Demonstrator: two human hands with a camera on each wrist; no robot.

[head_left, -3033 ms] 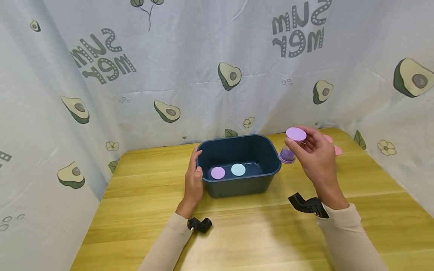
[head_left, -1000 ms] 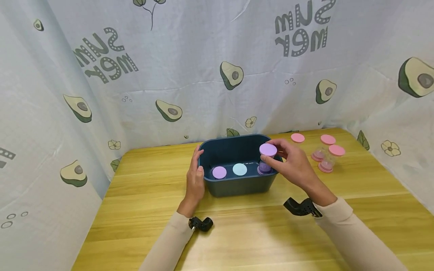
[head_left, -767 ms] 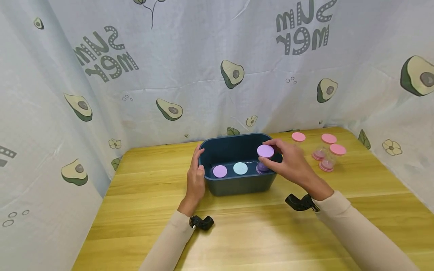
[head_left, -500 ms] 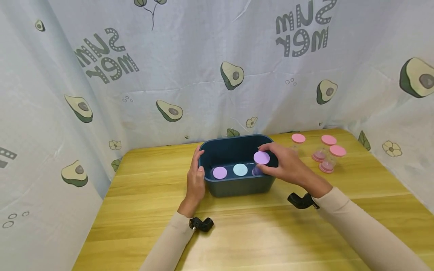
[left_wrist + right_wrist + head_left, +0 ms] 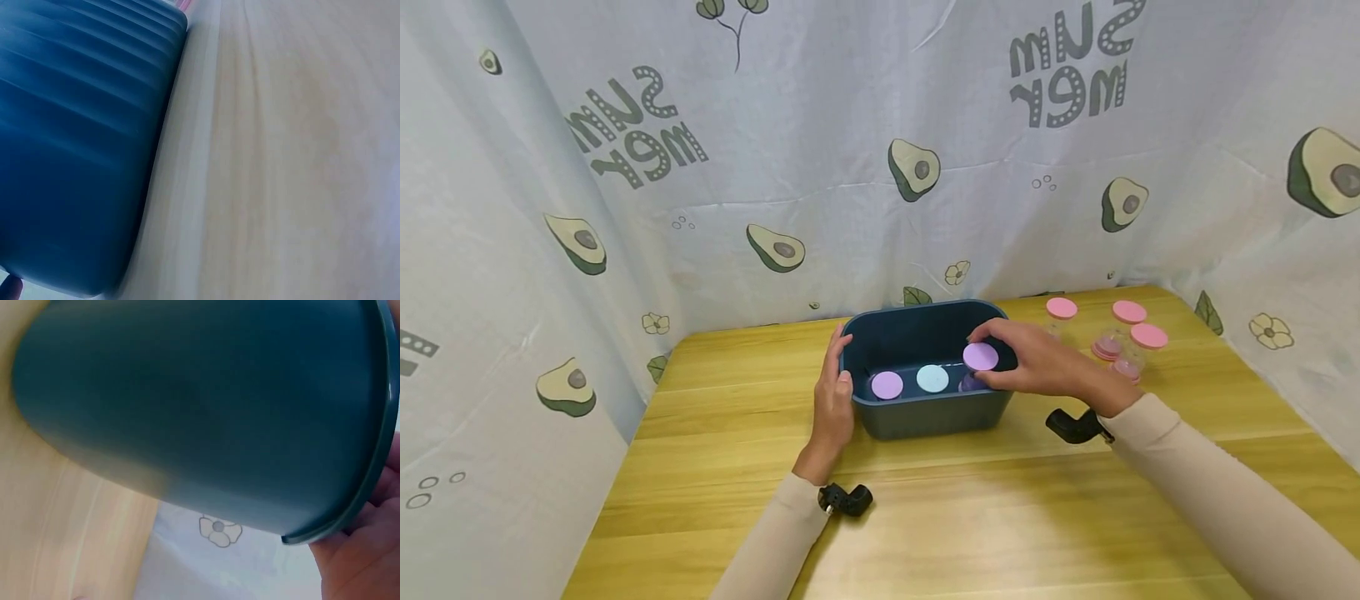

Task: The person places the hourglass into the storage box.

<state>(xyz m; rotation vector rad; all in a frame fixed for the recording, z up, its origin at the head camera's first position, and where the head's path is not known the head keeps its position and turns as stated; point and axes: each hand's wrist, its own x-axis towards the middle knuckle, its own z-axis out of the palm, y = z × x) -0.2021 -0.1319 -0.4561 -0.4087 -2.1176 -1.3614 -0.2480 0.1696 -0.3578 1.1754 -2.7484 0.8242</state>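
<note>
Inside the bin (image 5: 936, 421), I have the right hand (image 5: 1037, 358) gripping an hourglass (image 5: 981, 357) beside a blue lid (image 5: 932, 378) and a purple lid (image 5: 887, 385). My left hand (image 5: 833, 400), fingers extended, touches the bin's end.

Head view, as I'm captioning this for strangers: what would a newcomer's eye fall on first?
Probably the dark bin at centre, where the right hand holds a purple-capped container and the left hand rests against the left end. Next, the three pink-capped containers standing to its right. Behind everything hangs the avocado-printed cloth.
</note>
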